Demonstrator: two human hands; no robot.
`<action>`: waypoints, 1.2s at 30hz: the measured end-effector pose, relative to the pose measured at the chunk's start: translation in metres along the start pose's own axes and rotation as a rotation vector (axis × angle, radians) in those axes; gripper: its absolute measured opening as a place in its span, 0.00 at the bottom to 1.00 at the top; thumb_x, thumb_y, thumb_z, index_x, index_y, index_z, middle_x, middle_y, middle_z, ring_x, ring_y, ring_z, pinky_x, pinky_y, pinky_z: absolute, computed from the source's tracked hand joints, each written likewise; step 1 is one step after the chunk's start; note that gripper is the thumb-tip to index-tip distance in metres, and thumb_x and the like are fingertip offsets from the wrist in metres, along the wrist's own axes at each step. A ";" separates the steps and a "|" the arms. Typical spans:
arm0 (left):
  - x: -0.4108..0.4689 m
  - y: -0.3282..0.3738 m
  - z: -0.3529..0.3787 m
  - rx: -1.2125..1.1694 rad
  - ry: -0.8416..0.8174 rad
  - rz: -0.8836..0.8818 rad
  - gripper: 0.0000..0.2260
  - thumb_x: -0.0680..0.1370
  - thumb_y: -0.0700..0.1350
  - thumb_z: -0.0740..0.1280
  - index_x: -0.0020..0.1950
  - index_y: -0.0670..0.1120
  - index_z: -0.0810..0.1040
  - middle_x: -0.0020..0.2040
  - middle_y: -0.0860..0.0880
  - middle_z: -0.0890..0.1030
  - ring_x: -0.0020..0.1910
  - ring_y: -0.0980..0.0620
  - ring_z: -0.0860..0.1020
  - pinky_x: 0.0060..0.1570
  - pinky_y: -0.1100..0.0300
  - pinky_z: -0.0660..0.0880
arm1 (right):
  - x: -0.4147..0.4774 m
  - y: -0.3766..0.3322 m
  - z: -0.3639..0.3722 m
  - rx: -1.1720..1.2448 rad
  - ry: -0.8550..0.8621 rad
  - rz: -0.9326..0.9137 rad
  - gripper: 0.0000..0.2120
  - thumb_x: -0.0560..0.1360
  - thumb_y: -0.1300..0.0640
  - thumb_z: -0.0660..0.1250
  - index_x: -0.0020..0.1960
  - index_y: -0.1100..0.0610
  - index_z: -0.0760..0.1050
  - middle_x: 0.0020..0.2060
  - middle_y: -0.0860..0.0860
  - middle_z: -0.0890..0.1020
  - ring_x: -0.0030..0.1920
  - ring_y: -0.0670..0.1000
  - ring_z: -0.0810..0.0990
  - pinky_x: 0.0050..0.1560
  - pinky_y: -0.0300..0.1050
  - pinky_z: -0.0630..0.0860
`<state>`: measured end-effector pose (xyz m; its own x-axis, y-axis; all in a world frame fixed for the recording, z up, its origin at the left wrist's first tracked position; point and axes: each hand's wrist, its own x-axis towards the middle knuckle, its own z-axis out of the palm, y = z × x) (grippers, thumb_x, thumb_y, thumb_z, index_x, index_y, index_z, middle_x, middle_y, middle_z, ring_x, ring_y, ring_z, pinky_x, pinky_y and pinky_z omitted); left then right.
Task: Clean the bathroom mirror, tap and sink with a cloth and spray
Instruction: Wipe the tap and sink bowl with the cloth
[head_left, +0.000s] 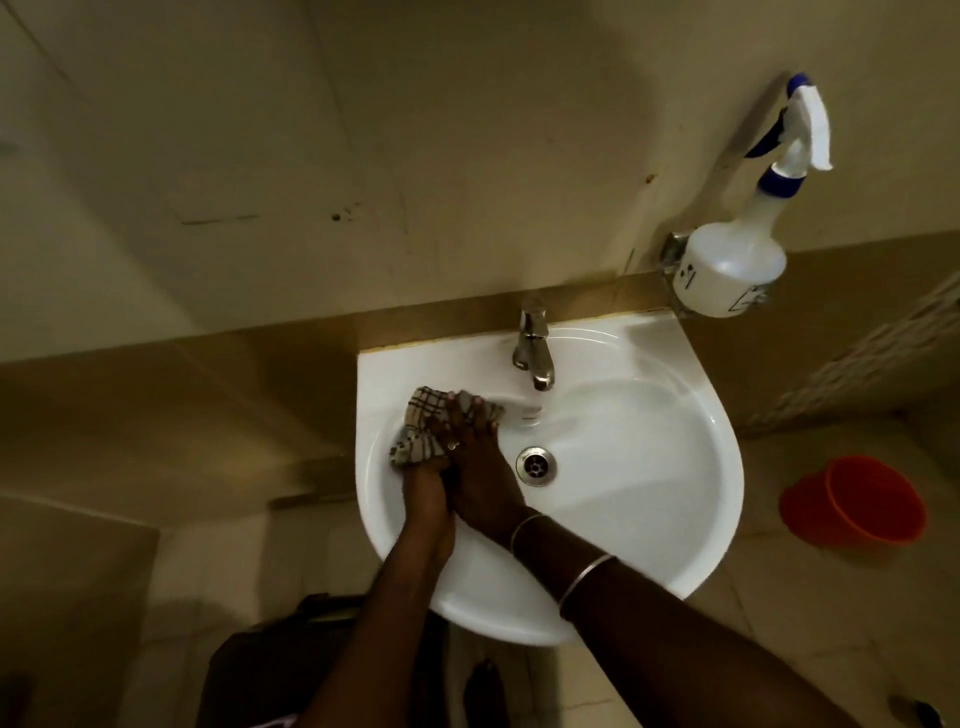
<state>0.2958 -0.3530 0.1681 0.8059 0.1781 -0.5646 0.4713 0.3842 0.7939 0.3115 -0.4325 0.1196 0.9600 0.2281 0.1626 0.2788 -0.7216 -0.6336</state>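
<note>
Fingers (470, 415) of the right hand (475, 467) lie spread flat on a checked cloth (423, 423), pressing it against the inner left wall of the white sink (649, 519). Beneath them the left hand (426, 491) is clenched on the lower bunched end of the same cloth, and the two hands overlap, the right across the left. A ring shows on one finger, and two thin bangles (561, 551) sit on the right forearm.

Going from the left side: beige wall and a darker tiled band run behind the basin. The cloth sits in the left half of the bowl, just left of the drain (536, 464), which lies near the bowl's middle and is uncovered. A chrome tap (534, 343) stands at the back rim, its spout reaching over the bowl, close to the cloth's upper right corner but not touching it. Further right, a white spray bottle (737, 265) with a blue collar and trigger head rests in a wall holder beside the basin's back right corner, well apart from both hands. Far right, an orange bucket (857, 501) stands on the floor.
</note>
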 end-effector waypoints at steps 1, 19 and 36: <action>-0.001 0.002 -0.008 0.033 0.004 0.027 0.19 0.85 0.38 0.57 0.77 0.44 0.69 0.72 0.44 0.76 0.70 0.45 0.75 0.73 0.49 0.70 | 0.000 -0.012 -0.003 0.119 -0.010 0.024 0.32 0.79 0.54 0.56 0.82 0.50 0.51 0.82 0.50 0.51 0.83 0.59 0.45 0.82 0.60 0.46; -0.031 0.029 0.001 0.310 -0.174 -0.007 0.13 0.83 0.52 0.66 0.64 0.49 0.82 0.53 0.48 0.87 0.54 0.48 0.85 0.55 0.50 0.83 | -0.035 -0.027 -0.097 1.703 0.129 0.877 0.27 0.81 0.43 0.62 0.71 0.60 0.76 0.66 0.62 0.80 0.70 0.63 0.77 0.71 0.62 0.72; -0.023 0.042 -0.001 0.169 -0.137 0.024 0.11 0.83 0.46 0.64 0.65 0.48 0.79 0.61 0.41 0.83 0.58 0.42 0.82 0.50 0.46 0.81 | -0.069 0.034 -0.109 1.487 0.227 1.070 0.25 0.67 0.68 0.74 0.64 0.65 0.78 0.54 0.60 0.86 0.50 0.56 0.85 0.48 0.46 0.82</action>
<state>0.2969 -0.3403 0.2137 0.8535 0.0558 -0.5181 0.4952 0.2223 0.8399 0.2578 -0.5435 0.1692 0.7094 -0.0562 -0.7026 -0.5084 0.6496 -0.5652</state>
